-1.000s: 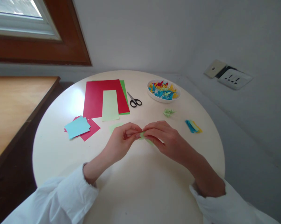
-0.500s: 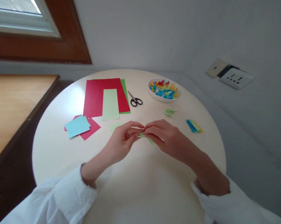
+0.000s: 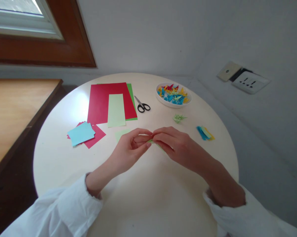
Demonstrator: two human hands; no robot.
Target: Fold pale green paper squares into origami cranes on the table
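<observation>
Between my two hands is a small folded piece of light green paper [image 3: 151, 141], mostly covered by my fingers. My left hand [image 3: 131, 146] pinches it from the left, thumb along its near edge. From the right, my right hand [image 3: 175, 141] grips the same paper, and the fingertips of both hands meet. A flat light green sheet [image 3: 121, 133] lies on the table just behind my left hand. Beyond my right hand sits a little cluster of folded light green paper [image 3: 179, 118].
On the white round table [image 3: 148, 204] are red paper [image 3: 99, 102], a pale green strip [image 3: 116, 110], black-handled scissors [image 3: 142, 107] and blue cards [image 3: 81, 133]. A white dish [image 3: 174, 105] holds colourful folded paper pieces. Folded strips [image 3: 205, 133] lie at the right.
My left thumb has shifted slightly right and up along the green paper. Less of the paper shows between my hands now.
</observation>
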